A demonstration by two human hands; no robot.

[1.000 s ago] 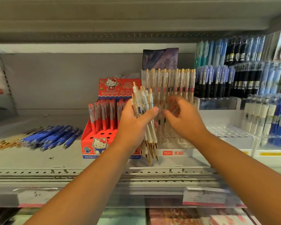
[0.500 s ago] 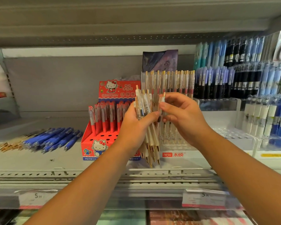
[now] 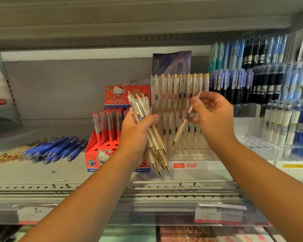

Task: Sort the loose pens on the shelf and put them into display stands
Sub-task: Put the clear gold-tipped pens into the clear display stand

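My left hand (image 3: 136,135) grips a bundle of several cream-and-gold pens (image 3: 154,142), tips pointing down, in front of the shelf. My right hand (image 3: 212,117) pinches a single cream-and-gold pen (image 3: 181,127), tilted with its tip down-left, just in front of the clear display stand (image 3: 191,154). That stand holds a back row of the same pens upright. A loose pile of blue pens (image 3: 58,149) and some gold pens (image 3: 9,154) lies on the shelf at the left.
A red Hello Kitty pen box (image 3: 101,154) with red pens stands left of the clear stand. Stands of blue, black and white pens (image 3: 269,81) fill the right side. An upper shelf (image 3: 147,23) hangs close above. Price tags line the shelf's front edge.
My right hand has drawn one pen out of the bundle and moved right with it, towards the clear stand. My left hand keeps hold of the bundle.
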